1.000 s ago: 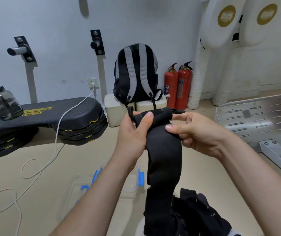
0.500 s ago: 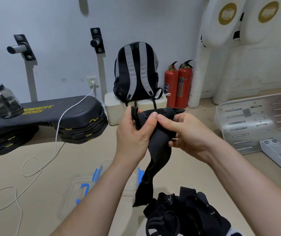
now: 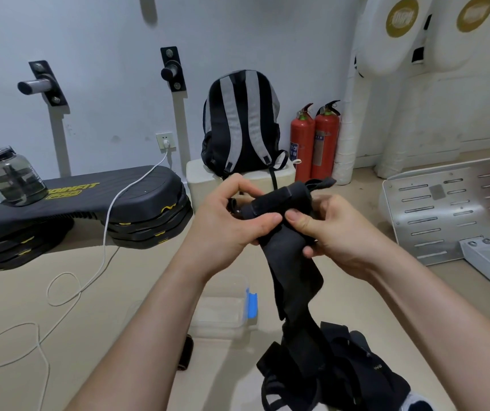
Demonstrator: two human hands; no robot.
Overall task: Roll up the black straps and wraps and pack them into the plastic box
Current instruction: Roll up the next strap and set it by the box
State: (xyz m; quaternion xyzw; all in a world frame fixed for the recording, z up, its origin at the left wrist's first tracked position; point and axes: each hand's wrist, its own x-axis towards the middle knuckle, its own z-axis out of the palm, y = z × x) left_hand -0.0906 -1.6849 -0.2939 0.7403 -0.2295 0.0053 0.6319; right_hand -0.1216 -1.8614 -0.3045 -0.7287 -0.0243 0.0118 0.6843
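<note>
The black wrap (image 3: 282, 200) is held in the air in front of the person, well above the floor (image 3: 59, 351), with its upper part wound into a short, thick roll. The roll's long axis runs across the view, left to right, tilting up a little toward the right, where a small tab sticks out. The loose tail (image 3: 295, 277) hangs from under the roll, its length close to vertical and leaning slightly right, down to the pile of black straps (image 3: 344, 378) below. The left hand (image 3: 231, 221) grips the left end, fingers curled over the top and thumb pressed on the front. The right hand (image 3: 335, 232) pinches the right side, thumb on the front and fingers curled behind. To roll well, I judge the tail should stay flat and lightly taut, with its edges lined up with the roll's ends, so the layers wind evenly and do not cone outward. Both thumbs should hold the last turn while the fingers shift. The plastic box (image 3: 223, 324), with a blue latch (image 3: 252, 304), sits on the floor below the left forearm.
</note>
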